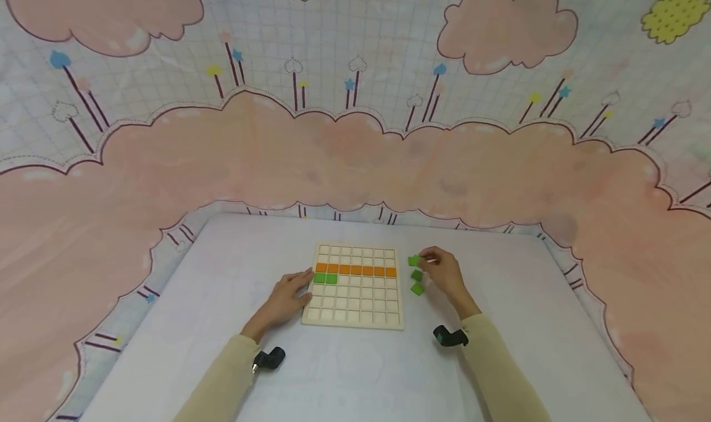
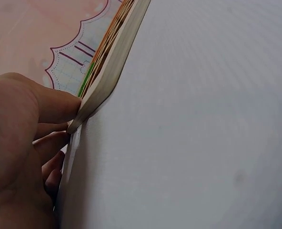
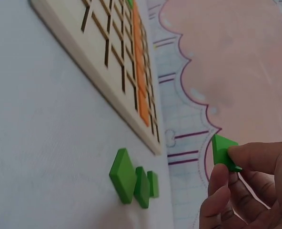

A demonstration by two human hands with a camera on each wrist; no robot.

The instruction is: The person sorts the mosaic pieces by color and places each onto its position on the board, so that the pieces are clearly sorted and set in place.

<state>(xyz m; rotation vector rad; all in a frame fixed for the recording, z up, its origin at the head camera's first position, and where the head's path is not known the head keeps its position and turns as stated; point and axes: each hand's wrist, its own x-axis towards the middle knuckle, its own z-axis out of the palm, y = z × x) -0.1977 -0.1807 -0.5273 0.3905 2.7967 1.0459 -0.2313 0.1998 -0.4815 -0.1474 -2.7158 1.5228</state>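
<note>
A pale square grid board [image 1: 347, 316] lies on the white surface between the hands. An orange row of tiles [image 1: 357, 269] runs across it, with two green tiles [image 1: 325, 278] just below at the left end. My left hand [image 1: 286, 295] rests against the board's left edge, fingers extended and their tips touching the side. Right of the board, my right hand [image 1: 442, 272] pinches one green square tile [image 3: 222, 149] between thumb and fingers. In the right wrist view this tile is held up, apart from three loose green tiles [image 3: 124, 176] on the surface.
The white cloth-covered table [image 1: 355, 379] extends around the board. Behind it hangs a backdrop [image 1: 344, 157] with pink clouds. Dark wrist-worn devices sit at the left cuff [image 1: 270, 358] and the right cuff [image 1: 450, 336].
</note>
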